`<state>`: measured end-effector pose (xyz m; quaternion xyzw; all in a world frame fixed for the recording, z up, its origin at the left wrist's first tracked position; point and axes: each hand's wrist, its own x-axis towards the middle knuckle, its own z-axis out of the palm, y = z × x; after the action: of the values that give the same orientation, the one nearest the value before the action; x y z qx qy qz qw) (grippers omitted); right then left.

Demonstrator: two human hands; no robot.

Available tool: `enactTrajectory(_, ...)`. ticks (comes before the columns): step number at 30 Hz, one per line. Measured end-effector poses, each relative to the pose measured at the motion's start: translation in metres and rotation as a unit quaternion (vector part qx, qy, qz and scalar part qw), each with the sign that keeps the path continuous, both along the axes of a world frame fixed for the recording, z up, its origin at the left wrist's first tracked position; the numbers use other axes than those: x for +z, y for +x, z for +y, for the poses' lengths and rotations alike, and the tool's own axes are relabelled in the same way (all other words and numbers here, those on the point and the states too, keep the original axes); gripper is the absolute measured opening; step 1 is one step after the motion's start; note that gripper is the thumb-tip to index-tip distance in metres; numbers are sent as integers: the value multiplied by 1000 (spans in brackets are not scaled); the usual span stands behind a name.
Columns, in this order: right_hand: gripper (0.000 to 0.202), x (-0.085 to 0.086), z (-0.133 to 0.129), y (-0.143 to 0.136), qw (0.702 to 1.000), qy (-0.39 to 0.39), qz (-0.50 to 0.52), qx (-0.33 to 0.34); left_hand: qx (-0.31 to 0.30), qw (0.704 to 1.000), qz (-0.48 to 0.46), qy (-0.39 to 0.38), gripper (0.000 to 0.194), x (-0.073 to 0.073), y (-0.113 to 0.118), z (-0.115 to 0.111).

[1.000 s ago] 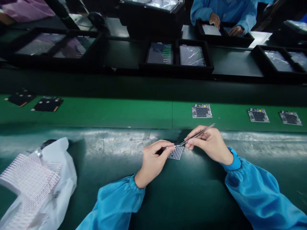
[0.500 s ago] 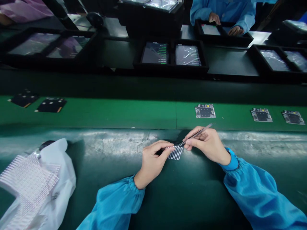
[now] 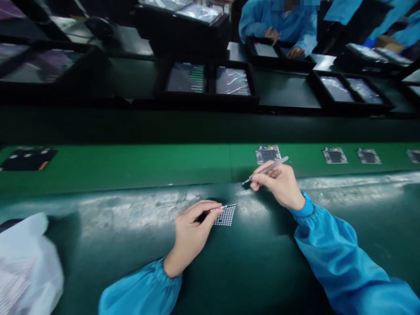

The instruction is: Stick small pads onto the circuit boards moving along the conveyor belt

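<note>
My left hand (image 3: 193,229) pinches a small sheet of round white dots on a dark backing (image 3: 225,216) between thumb and fingers, just above the green mat (image 3: 210,280). In my right hand (image 3: 277,181) is a pair of metal tweezers (image 3: 271,167), tip pointing down and left. A tiny dark spot with a light fleck shows at the tip; I cannot tell whether it is a gripped piece or shadow. The tweezers are apart from the sheet. Just beyond my right hand lies a circuit board (image 3: 267,154), partly covered by the fingers, on a bright green strip (image 3: 164,162).
More circuit boards (image 3: 334,155) lie along the strip to the right, and a black flat part (image 3: 29,158) at the left. A white plastic bag (image 3: 39,258) with dotted sheets sits at lower left. Black trays (image 3: 210,98) with screens stand beyond; a co-worker's hands (image 3: 295,52) touch one.
The tweezers in my right hand have come away from the dotted sheet, up towards the circuit board. My left hand still holds the sheet, now lower left in view. The view has shifted right.
</note>
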<state>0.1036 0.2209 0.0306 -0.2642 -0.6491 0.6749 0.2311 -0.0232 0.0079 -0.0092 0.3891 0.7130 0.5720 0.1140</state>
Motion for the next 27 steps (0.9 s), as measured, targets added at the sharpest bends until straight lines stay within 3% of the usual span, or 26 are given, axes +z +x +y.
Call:
enactTrajectory(4,29,-15,60,-2,985,44,19,-167,6,1000,13,-3,6,-3,-3,1)
enactTrajectory(8,36,-28,95,-11,982,28,-26,-186,10,1000,22,-9,5,-4,-4,-1)
enactTrajectory(16,33,-41,114,-15,975,18,-32,-218,12,999,41,-17,4,-5,-6,-3)
enactTrajectory(27,26,-45,123,-6,976,34,-38,-212,16,998,57,-17,5,-8,-7,-4)
